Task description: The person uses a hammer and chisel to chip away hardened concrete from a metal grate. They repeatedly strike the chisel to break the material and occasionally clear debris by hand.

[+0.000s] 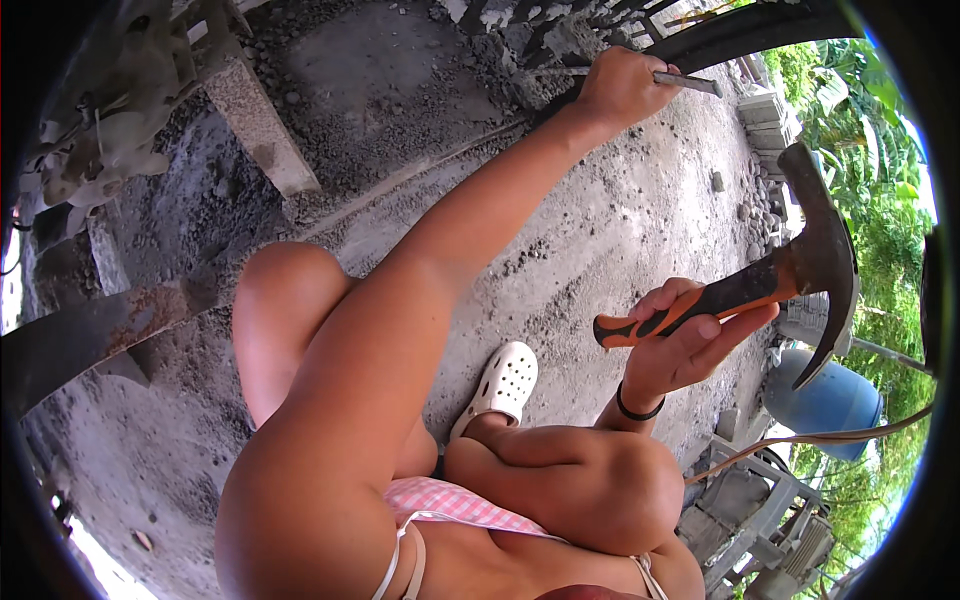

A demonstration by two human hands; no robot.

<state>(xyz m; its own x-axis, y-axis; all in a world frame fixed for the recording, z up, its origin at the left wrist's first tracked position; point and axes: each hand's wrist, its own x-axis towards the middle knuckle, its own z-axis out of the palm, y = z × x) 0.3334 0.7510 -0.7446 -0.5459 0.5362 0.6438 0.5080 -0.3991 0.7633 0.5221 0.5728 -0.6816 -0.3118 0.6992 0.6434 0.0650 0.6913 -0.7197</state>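
Observation:
My left hand [622, 88] is stretched out at the top, its fingers wrapped round a metal chisel [690, 82]. The chisel's blunt end sticks out to the right of the fist. Its other end reaches left toward a dark, concrete-crusted metal frame [560, 45]; whether it touches there I cannot tell. On the right, my right hand [680, 345], with a black band at the wrist, holds a claw hammer [735, 290] by its orange and black grip. The hammer's rusty dark head is raised at the upper right, apart from the chisel.
Rough grey concrete ground [560, 250] with loose grit lies below. A white clog [505, 385] is on my foot. At left stand a crusted machine [110, 100] and a metal bar [110, 330]. A blue barrel [825, 400], stacked blocks [768, 120], a cable [800, 440] and a motor [805, 550] are at right.

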